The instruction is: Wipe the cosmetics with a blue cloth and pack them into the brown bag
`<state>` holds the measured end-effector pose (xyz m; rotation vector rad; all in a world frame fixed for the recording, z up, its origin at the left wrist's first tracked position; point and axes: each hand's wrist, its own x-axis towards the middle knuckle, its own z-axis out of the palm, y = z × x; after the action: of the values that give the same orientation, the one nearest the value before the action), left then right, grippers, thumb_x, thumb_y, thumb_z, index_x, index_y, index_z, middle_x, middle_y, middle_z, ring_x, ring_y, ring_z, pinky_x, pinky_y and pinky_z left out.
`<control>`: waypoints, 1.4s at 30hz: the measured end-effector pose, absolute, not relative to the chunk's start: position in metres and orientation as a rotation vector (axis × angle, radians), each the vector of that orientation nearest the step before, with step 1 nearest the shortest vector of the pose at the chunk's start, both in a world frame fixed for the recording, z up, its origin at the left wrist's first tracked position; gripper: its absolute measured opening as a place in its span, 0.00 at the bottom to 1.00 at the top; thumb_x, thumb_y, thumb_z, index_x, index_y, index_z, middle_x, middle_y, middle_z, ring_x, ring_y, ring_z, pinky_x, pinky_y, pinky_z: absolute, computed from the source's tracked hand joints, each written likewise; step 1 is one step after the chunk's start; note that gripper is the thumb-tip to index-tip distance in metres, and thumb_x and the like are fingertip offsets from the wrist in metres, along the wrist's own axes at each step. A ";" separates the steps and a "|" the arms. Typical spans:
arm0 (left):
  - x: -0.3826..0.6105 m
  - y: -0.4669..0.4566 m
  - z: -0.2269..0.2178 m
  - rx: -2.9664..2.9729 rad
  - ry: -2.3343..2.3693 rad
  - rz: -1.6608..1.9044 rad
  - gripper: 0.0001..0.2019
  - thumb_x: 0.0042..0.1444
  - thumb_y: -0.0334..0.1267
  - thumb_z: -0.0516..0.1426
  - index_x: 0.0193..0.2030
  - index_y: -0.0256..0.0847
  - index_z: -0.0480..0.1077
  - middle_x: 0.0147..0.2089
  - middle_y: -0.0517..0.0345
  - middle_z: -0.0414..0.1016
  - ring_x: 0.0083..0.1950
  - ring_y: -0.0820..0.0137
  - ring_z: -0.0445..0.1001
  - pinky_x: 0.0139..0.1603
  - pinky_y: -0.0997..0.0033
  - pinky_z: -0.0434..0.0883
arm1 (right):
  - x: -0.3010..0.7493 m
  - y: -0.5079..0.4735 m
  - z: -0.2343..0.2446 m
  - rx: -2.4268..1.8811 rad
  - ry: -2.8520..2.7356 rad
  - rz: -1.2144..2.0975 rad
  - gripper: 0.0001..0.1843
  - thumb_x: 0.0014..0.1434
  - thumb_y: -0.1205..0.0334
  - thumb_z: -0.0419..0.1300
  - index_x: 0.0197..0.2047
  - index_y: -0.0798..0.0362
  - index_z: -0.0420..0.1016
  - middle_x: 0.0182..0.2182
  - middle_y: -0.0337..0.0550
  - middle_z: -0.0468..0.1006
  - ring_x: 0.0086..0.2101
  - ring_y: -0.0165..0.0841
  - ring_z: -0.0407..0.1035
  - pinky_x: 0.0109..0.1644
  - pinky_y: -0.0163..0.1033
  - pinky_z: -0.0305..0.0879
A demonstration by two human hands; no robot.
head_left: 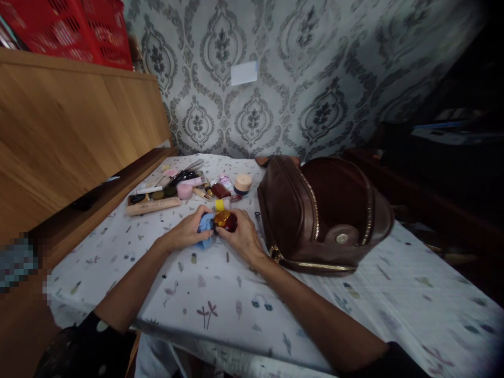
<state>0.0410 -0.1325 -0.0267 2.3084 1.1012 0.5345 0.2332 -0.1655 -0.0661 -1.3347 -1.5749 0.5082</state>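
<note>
Presently, step: wiping amber jar with blue cloth, judging by the grip.
Left fingers: clenched on cloth.
Right fingers: grasping jar.
Next calls for: steady hold.

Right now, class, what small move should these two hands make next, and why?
Probably turn the amber jar a little in the right hand, so the blue cloth in the left hand meets a fresh side; cloth and jar already touch.

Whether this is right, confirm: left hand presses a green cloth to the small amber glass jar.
Wrong colour: the head view shows the left hand pressing a soft blue cloth to the small amber glass jar.
</note>
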 end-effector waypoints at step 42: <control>0.058 -0.127 -0.032 2.085 1.155 0.991 0.21 0.63 0.55 0.48 0.28 0.41 0.61 0.26 0.63 0.61 0.31 0.71 0.62 0.34 0.71 0.61 | 0.232 -0.166 -0.070 -1.126 -1.880 0.500 0.27 0.50 0.68 0.66 0.54 0.53 0.70 0.48 0.49 0.75 0.49 0.40 0.69 0.55 0.47 0.66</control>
<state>0.0579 -0.1274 -0.0324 2.0853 1.1547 0.9911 0.2324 -0.1660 -0.0699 -1.1264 -1.8804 0.4998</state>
